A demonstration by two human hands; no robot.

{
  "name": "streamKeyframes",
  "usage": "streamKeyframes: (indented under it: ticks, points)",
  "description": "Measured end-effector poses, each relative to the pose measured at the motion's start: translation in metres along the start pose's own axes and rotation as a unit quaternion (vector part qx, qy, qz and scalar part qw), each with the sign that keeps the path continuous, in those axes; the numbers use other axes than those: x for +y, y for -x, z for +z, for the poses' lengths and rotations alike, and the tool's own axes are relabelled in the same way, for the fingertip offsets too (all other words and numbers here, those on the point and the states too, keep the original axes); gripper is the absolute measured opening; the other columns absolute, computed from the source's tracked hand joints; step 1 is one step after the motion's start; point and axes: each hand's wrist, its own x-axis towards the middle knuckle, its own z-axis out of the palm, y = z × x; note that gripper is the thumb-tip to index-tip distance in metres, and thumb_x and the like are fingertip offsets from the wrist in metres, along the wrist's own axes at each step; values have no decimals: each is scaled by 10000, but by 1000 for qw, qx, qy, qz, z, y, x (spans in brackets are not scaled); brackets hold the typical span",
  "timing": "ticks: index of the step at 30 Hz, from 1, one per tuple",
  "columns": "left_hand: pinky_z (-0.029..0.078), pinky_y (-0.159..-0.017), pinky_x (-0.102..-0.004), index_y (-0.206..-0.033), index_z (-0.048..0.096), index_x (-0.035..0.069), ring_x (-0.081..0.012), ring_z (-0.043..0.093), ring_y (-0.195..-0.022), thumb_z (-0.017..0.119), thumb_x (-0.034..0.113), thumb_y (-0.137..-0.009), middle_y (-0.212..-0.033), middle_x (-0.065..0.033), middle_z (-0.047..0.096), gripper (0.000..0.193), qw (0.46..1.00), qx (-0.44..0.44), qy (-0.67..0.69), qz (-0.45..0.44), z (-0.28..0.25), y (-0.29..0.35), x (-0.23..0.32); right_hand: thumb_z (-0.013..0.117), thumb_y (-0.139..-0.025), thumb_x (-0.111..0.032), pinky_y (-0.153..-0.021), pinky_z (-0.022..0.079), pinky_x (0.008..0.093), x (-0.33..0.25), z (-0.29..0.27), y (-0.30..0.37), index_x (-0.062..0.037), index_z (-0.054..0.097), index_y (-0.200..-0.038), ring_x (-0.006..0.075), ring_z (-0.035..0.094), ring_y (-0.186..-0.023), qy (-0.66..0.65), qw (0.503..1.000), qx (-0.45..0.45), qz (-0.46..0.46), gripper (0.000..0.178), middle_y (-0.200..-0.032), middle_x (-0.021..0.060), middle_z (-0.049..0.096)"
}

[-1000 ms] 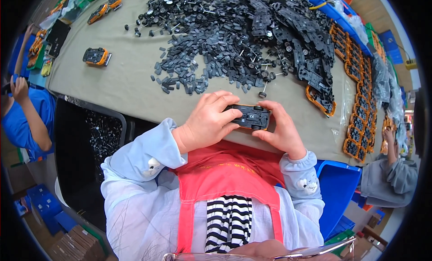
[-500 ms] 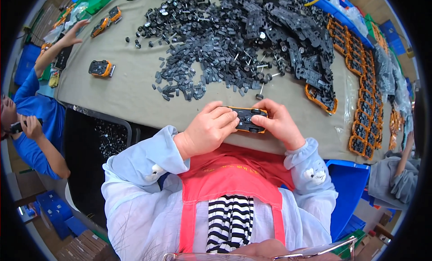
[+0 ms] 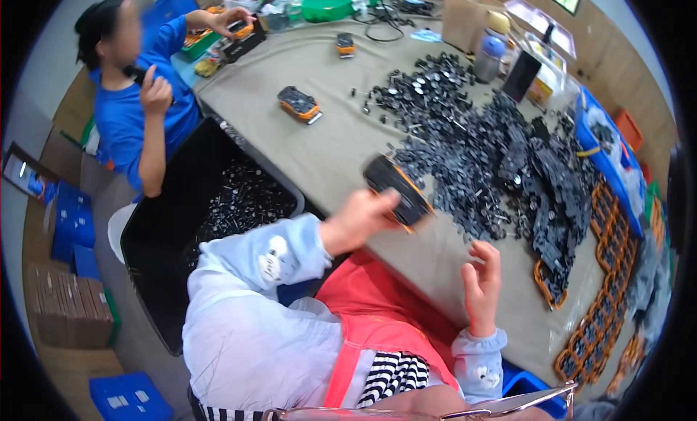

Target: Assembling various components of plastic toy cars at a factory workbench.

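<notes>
My left hand (image 3: 363,216) is closed on a black-and-orange toy car (image 3: 398,191), held tilted above the table's near edge and slightly blurred. To its right, my right hand (image 3: 481,289) is raised with the fingers apart and nothing in them. Another toy car (image 3: 299,103) stands on the table ahead and to the left, and a further toy car (image 3: 345,45) sits farther back. Beyond the held car spreads a heap of small black parts (image 3: 443,156), which meets a pile of black car bases (image 3: 541,181).
Rows of orange-and-black car bodies (image 3: 606,276) line the right side beside a blue bin (image 3: 613,156). A black tub (image 3: 167,239) with small parts stands at left. A co-worker in blue (image 3: 145,94) grips an orange toy car. Bottles and a cardboard box (image 3: 465,21) stand at the back.
My right hand has let go of the toy car. My left hand now carries it alone, lifted away from my lap. The view has turned left. The co-worker's reaching hand now has a toy car.
</notes>
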Motion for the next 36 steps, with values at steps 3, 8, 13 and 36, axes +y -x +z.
streamKeyframes:
  ticks: [3, 8, 13, 36]
  points:
    - [467, -1072, -480, -1349, 505, -33, -319, 586, -1230, 488, 241, -1043, -1339, -176, 593, 411, 985, 150, -18, 84, -90, 7, 55, 635, -876, 3, -800, 498, 279, 15, -29, 7, -10, 614, -1090, 192, 609, -960, 85, 996, 6, -10, 215, -1025, 80, 624]
    - [514, -1015, -436, -1277, 540, -56, -325, 630, -1134, 511, 219, -1020, -1253, -191, 637, 378, 950, 292, -107, 37, -258, 7, 145, 621, -880, 1, -751, 495, 298, 29, -19, 3, 11, 642, -956, 202, 624, -883, 148, 989, 16, -1, 79, -952, 98, 636]
    - [527, -985, -391, -1248, 575, -15, -269, 638, -1123, 584, 261, -994, -1194, -159, 664, 375, 936, 316, -149, 32, -316, -40, 172, 616, -906, -9, -747, 487, 289, 45, -14, -17, 12, 638, -916, 186, 614, -828, 188, 982, 11, -18, 32, -898, 84, 633]
    - [479, -807, -419, -874, 630, 40, -354, 575, -918, 695, 5, -790, -982, -143, 598, 112, 624, -157, -675, 361, 30, -99, -55, 655, -907, -131, -1136, 351, 409, 125, -233, -6, -39, 448, -1427, 355, 440, -1359, 401, 897, 184, 23, 567, -1424, 196, 486]
